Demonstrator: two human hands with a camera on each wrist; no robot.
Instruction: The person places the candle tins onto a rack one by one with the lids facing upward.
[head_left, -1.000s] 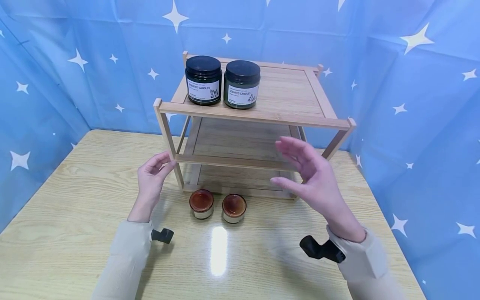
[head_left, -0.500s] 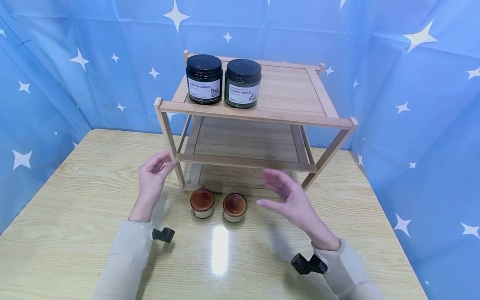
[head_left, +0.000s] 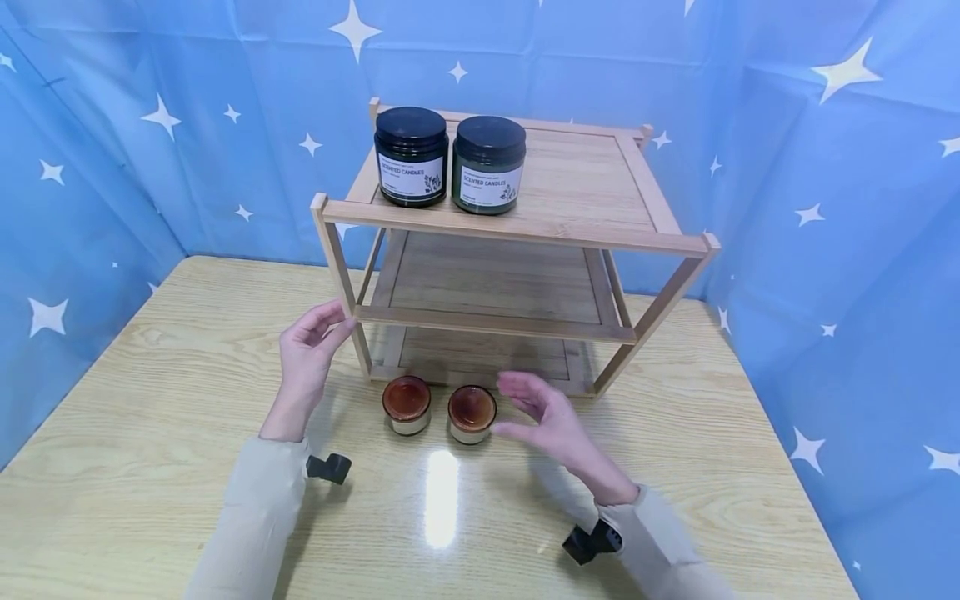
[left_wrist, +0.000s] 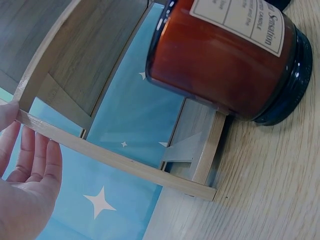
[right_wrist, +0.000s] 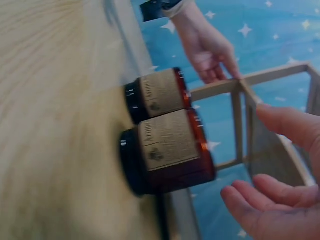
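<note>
My left hand point(head_left: 306, 354) pinches the front left post of a wooden shelf rack point(head_left: 495, 323); in the left wrist view, thumb and fingers lie on both sides of the post point(left_wrist: 115, 159). Two amber glass candle jars with paper labels stand on the table before the rack, dark lids downward: a left jar point(head_left: 407, 400) and a right jar point(head_left: 472, 412). Beside the right jar is my right hand point(head_left: 547, 423), thumb and fingers spread with nothing between them. In the right wrist view the nearer jar point(right_wrist: 175, 150) lies just off the fingertips.
Two dark green jars labelled scented candles, a left one point(head_left: 412, 158) and a right one point(head_left: 488, 167), stand on the rack's top shelf point(head_left: 585, 179). A blue curtain point(head_left: 795, 150) with white stars surrounds the wooden table point(head_left: 150, 400).
My right hand has come down and leftward from in front of the rack's right side to beside the right amber jar. My left hand keeps its place on the post.
</note>
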